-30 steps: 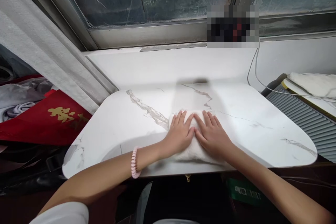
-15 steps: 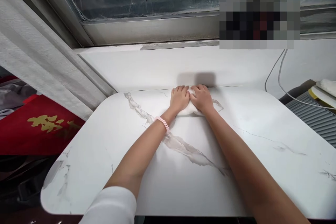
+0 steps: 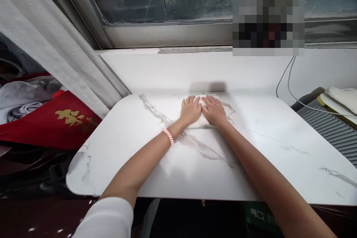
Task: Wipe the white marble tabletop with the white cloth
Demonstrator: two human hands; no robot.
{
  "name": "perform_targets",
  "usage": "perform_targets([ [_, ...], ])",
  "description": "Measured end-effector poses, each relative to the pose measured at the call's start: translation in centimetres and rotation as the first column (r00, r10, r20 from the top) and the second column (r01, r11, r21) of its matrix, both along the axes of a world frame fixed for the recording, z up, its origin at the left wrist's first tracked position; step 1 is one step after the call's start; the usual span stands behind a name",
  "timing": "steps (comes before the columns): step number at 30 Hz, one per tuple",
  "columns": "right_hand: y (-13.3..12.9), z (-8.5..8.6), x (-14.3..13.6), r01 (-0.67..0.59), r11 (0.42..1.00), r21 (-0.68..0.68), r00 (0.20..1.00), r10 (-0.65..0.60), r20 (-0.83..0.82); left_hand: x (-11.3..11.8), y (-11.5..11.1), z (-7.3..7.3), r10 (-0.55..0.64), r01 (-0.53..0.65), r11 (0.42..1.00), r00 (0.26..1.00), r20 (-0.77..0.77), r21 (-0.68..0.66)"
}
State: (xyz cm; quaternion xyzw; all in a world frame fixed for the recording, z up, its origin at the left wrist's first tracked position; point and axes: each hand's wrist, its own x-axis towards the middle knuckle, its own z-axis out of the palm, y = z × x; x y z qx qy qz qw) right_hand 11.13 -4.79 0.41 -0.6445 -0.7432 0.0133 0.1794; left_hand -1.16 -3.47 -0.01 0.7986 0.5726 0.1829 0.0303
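Observation:
A white folded cloth (image 3: pixel 201 122) lies on the white marbled table (image 3: pixel 111 148), close to its back edge. My left hand (image 3: pixel 191 111) rests palm down on the cloth's left part, its fingers stretched forward. Beside it, my right hand (image 3: pixel 214 110) lies flat over the right part, fingers also extended. The thumbs almost meet in the middle. Much of the cloth is hidden under the hands. A pink coiled band (image 3: pixel 168 136) circles my left wrist.
A white wall (image 3: pixel 167 68) and a window frame (image 3: pixel 167 34) stand behind the table. To the left hang a pale curtain (image 3: pixel 52 41) and a red cloth (image 3: pixel 41 126) with gold characters. White cables (image 3: pixel 290 78) run down at the right, near a grey ribbed surface (image 3: pixel 326 126).
The view has shifted, showing more of the table's front edge. My fingers lie flatter and more stretched out on the cloth. Both hands remain on it.

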Motion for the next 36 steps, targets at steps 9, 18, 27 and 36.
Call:
perform_targets([
  [9, -14.8, 0.1, -3.2, -0.076, 0.993, -0.09, 0.997, 0.079, 0.027, -5.4, -14.2, 0.4, -0.152, 0.15, 0.987, 0.988, -0.024, -0.051],
  [18, -19.8, -0.5, -4.9, -0.262, 0.96, -0.097, 0.965, 0.263, -0.007, -9.5, -21.0, 1.1, -0.131, 0.138, 0.972, 0.99, 0.046, -0.192],
  [27, -8.4, -0.3, -10.6, -0.203, 0.979, 0.008, 0.979, 0.203, 0.027, -11.7, -8.9, 1.5, 0.082, -0.069, 0.969, 0.996, 0.046, -0.237],
  [36, 4.3, -1.2, -14.8, -0.095, 0.979, 0.179, 0.993, 0.105, -0.047, -14.8, 4.2, 0.9, 0.06, -0.06, 0.998, 0.994, 0.092, -0.012],
])
